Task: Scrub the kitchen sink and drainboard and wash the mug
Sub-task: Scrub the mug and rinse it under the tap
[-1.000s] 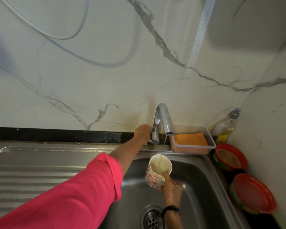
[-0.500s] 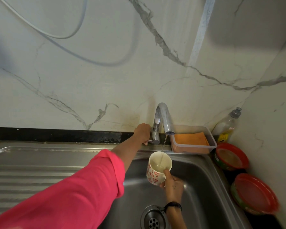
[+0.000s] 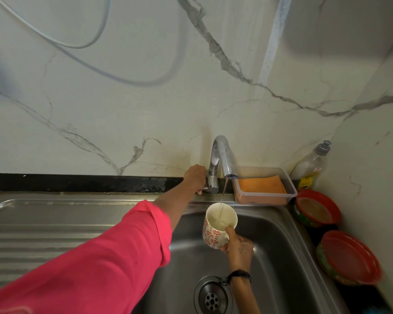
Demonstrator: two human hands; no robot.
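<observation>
Both hands busy | your left hand wraps the tap lever | right hand fingers pinch the mug over the sink, filling | step: rinsing mug | next, probably: shut water, swirl, tip out.

We see a dimly lit scene in soft, greenish daylight, brightest on the marble wall at centre-left. A broad dark shadow sits on the upper right of the wall, and a hose casts a curved shadow below itself. The steel sink gives dull sheen, with one small glint near the pink sleeve. Wide-angle bending bows the wall corner and the drainboard. The red bowl at the lower right edge smears with blur.
</observation>
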